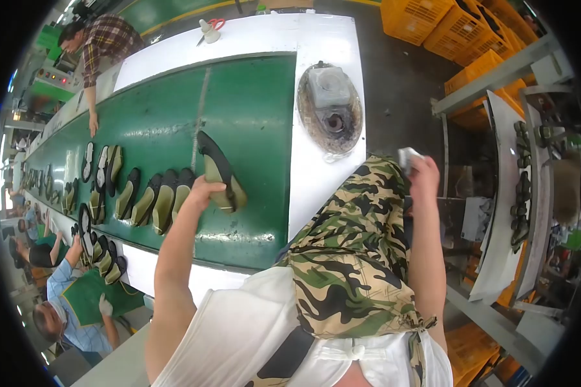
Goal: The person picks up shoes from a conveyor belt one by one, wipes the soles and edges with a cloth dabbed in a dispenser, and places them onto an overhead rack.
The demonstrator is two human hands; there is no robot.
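My left hand [208, 189] is closed on a black and olive slip-on shoe [218, 161], held tilted above the green conveyor belt [252, 97]. Just left of it, several similar shoes [147, 201] lie in a row on the belt. Out to the right, beside my camouflage apron [355, 251], my right hand [424, 175] is closed around a small white wad [407, 155], which looks like cloth or paper. Its exact kind is too small to tell.
A stained oval tray [308, 126] with a translucent block stands on the white table end. At the back edge are a white bottle [209, 31] and red-handled scissors [218, 23]. Co-workers stand along both belt sides. Shelving [497, 193] and orange crates [416, 19] are at right.
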